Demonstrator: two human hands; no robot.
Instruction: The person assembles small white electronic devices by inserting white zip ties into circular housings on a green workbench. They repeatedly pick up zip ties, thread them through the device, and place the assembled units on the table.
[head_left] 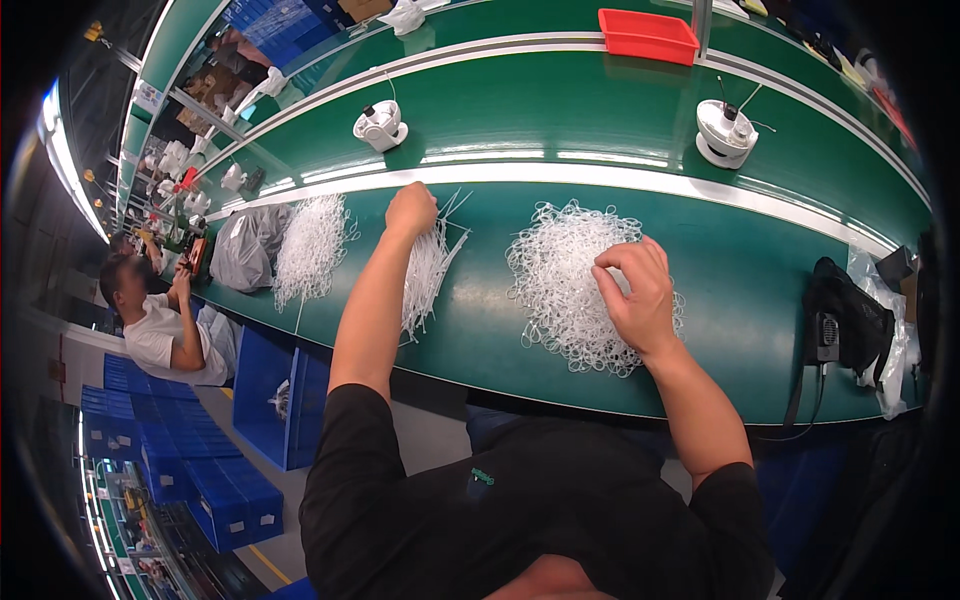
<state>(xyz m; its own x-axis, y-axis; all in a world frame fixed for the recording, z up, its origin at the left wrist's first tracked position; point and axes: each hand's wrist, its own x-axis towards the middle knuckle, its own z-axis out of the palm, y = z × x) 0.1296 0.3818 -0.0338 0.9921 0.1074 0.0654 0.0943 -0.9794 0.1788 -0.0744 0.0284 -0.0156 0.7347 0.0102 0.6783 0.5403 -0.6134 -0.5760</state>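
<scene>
My left hand is closed at the far end of a pile of straight white cable ties. Whatever its fingers hold is hidden behind the hand. Further right lies a wide heap of white cable ties bent into loops. Over the right side of this heap is my right hand, with thumb and forefinger brought together in a pinch. I cannot make out what is between those fingertips. Left of my left forearm, another white pile of thin ties spreads toward the bench's near edge.
Two white rounded devices stand beyond the white ledge, below a red tray. A grey plastic bag lies left, a black bag right. Blue bins stand below the green bench; a co-worker sits left.
</scene>
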